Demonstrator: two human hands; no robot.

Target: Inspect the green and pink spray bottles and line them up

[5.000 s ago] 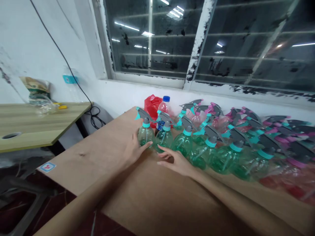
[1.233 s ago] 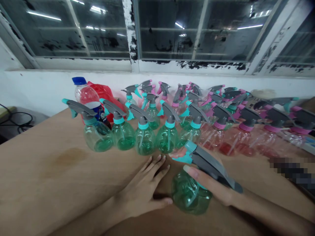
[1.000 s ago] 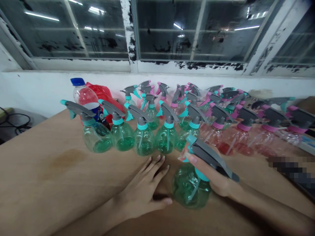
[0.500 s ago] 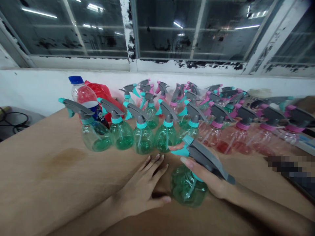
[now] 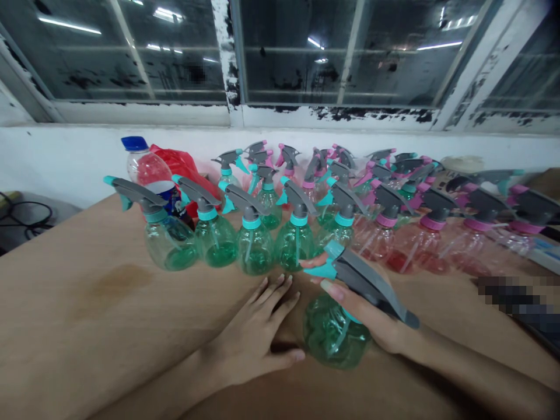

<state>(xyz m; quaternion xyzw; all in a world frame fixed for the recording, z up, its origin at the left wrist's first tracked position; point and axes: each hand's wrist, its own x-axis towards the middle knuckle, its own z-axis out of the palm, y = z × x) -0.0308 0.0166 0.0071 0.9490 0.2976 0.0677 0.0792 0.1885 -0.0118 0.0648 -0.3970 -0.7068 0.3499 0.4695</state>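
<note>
My right hand [image 5: 371, 315] is wrapped round the neck of a green spray bottle [image 5: 335, 338], with a finger at its turquoise trigger. The bottle has a grey and turquoise spray head pointing to the left, and a pale tube shows inside. My left hand [image 5: 251, 335] lies on the table [image 5: 131, 350] with its fingers spread, just left of that bottle and holding nothing. Beyond its fingertips stand green spray bottles, the nearest being a green bottle [image 5: 255, 254] and another green bottle [image 5: 294, 248].
Pink-collared spray bottles [image 5: 431, 242] continue the front row to the right, with several more behind. At the back left are a blue-capped bottle [image 5: 146, 166] and a red plastic bag [image 5: 181, 163]. A pixelated dark object [image 5: 520, 309] lies at right. Windows [image 5: 280, 58] rise behind.
</note>
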